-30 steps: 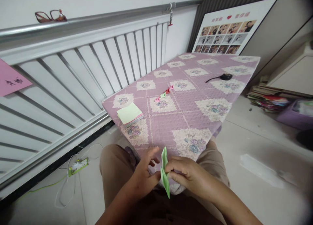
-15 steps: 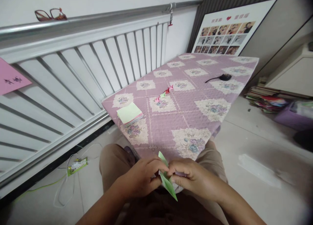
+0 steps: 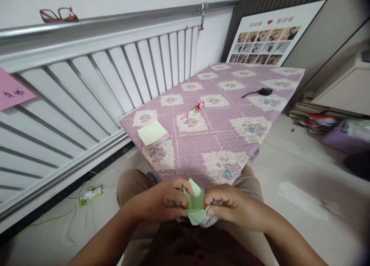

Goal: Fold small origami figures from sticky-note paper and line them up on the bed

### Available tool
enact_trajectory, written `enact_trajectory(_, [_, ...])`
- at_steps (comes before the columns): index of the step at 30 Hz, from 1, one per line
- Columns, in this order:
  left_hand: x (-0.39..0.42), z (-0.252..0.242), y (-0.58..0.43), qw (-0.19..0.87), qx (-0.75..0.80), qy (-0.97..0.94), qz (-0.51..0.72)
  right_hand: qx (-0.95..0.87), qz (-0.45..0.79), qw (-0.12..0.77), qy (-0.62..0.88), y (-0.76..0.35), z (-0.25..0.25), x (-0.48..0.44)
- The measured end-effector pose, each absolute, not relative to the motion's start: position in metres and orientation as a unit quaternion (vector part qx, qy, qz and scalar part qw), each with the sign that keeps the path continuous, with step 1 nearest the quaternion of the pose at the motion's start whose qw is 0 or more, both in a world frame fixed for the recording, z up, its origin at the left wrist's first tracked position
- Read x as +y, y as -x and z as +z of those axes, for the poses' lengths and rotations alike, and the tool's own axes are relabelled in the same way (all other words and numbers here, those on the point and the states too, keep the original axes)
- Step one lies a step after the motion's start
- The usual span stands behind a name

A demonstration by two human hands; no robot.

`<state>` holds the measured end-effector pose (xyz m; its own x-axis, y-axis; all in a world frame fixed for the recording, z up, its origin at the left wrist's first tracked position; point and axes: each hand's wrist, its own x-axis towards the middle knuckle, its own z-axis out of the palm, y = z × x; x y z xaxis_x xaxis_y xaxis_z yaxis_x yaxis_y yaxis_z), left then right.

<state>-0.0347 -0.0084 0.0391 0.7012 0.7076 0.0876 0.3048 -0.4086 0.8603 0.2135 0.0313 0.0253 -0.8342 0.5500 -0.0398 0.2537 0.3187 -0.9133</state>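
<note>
A folded light green paper (image 3: 196, 198) is held above my lap, just past the near edge of the table, its middle spread open with a pointed corner up. My left hand (image 3: 163, 200) pinches its left side, the index finger bent over the paper. On the right side my right hand (image 3: 227, 204) grips the paper's edge between thumb and fingers. A stack of square papers (image 3: 153, 133), pale green on top, lies at the table's left corner. Beyond it, small folded pink, green and red paper pieces (image 3: 193, 111) form a row.
The table (image 3: 196, 150) has a purple flowered cloth. A black object with a strap (image 3: 265, 91) lies at its right. A white radiator (image 3: 115, 77) runs along the left, with glasses (image 3: 59, 15) on its pipe. A power strip (image 3: 91, 196) sits on the floor.
The green paper has turned and been spread wider, from a narrow slanted shape to an opened pocket. My hands have moved slightly apart.
</note>
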Motion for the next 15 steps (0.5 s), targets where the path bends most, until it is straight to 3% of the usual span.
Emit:
enact_trajectory(8, [-0.009, 0.039, 0.035, 0.405, 0.444, -0.761, 0.244, -0.767, 0.518, 0.207, 0.319, -0.209, 0.022, 0.030])
enact_trajectory(15, [-0.004, 0.013, 0.029, 0.506, 0.522, -0.635, 0.262, -0.670, 0.525, 0.285, 0.440, -0.188, 0.000, 0.026])
